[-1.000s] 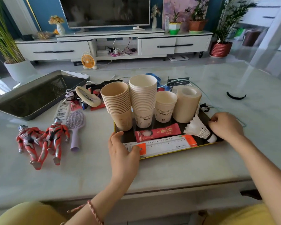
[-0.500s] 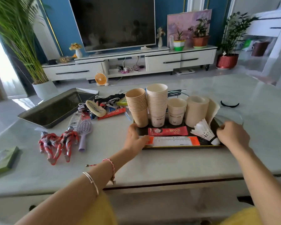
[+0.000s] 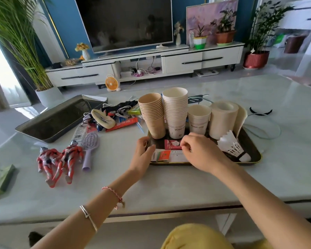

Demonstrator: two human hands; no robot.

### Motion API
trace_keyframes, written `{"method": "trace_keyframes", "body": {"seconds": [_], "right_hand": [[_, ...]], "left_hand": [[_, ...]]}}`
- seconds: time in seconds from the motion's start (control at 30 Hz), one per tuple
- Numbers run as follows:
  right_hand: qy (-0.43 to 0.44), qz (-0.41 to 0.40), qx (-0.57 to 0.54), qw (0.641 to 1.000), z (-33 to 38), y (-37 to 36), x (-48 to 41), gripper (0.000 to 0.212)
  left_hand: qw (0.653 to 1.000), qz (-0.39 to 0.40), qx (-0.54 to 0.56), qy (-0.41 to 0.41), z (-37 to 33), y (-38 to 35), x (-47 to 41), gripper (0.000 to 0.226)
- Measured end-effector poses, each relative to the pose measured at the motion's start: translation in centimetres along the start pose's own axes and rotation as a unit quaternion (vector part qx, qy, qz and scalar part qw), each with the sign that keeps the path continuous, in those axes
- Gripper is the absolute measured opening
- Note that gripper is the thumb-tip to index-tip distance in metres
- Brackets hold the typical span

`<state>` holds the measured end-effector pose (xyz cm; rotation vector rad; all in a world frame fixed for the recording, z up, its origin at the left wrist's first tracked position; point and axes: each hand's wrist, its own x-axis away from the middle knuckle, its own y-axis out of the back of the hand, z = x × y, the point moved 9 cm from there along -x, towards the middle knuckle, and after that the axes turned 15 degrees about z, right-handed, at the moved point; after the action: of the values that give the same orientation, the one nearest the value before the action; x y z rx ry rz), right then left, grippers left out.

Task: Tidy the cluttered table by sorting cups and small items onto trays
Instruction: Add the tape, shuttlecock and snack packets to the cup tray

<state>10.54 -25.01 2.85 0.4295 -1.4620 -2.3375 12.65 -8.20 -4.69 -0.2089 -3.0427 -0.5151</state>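
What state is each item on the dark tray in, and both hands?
dark tray: flat on table
brown cup stack: upright, nested
white cup stack: upright, nested
single white cup: upright, mouth up
shuttlecock: on its side
left hand: grips dark tray's rim
right hand: curled over red sachet, grip unclear

Two bare arms reach forward from the lower edge of the view and converge toward the middle. The left arm comes in diagonally from the lower left, with the forearm straight and the wrist slightly bent. The left hand (image 3: 143, 153) is seen from the back. Its fingers curl round the near left corner of a tray (image 3: 250, 147), and the thumb lies over the rim, pointing right. The right arm enters from the lower right, forearm angled up and to the left. The right hand (image 3: 200, 152) hovers palm down just beside the left, fingers curled inward, thumb and forefinger tips drawn close together. Whether they pinch anything cannot be told.
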Motion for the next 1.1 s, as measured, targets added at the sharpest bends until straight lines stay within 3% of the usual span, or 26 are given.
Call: {"method": "trace_keyframes", "body": {"seconds": [0.07, 0.17, 0.33, 0.53, 0.73, 0.87, 0.97, 1.1], "right_hand": [[0.004, 0.011, -0.016, 1.000, -0.1, -0.4, -0.8, 0.017], [-0.010, 0.016, -0.029, 0.999, -1.3, -1.0, -1.2, 0.016], [-0.017, 0.023, -0.037, 0.999, -2.1, -2.2, -1.2, 0.012], [-0.028, 0.030, -0.052, 0.998, -2.4, -2.8, -1.9, 0.011], [-0.042, 0.023, -0.065, 0.997, -2.5, -2.4, -3.2, 0.012], [-0.041, 0.026, -0.061, 0.997, -2.1, -2.6, -4.0, 0.012], [-0.041, 0.031, -0.081, 0.995, -1.7, -2.6, -4.8, 0.016], [-0.044, 0.010, -0.117, 0.992, -1.3, -1.9, -5.0, 0.021]], "left_hand": [[0.998, -0.059, -0.020, -0.014, 0.1, 2.1, -0.3, 0.017], [0.970, -0.163, -0.176, -0.049, -1.1, 6.8, -1.4, 0.019], [0.916, -0.140, -0.376, 0.005, 0.5, 10.6, -6.0, 0.045], [0.899, -0.078, -0.429, 0.034, 2.4, 11.1, -10.0, 0.058], [0.875, -0.092, -0.475, 0.031, 1.4, 12.1, -10.2, 0.052], [0.840, -0.081, -0.537, 0.004, 0.6, 11.3, -9.9, 0.036], [0.846, -0.075, -0.526, -0.046, 0.0, 11.5, -9.1, 0.029], [0.887, -0.105, -0.446, -0.049, -1.7, 13.2, -6.5, 0.029]]}}
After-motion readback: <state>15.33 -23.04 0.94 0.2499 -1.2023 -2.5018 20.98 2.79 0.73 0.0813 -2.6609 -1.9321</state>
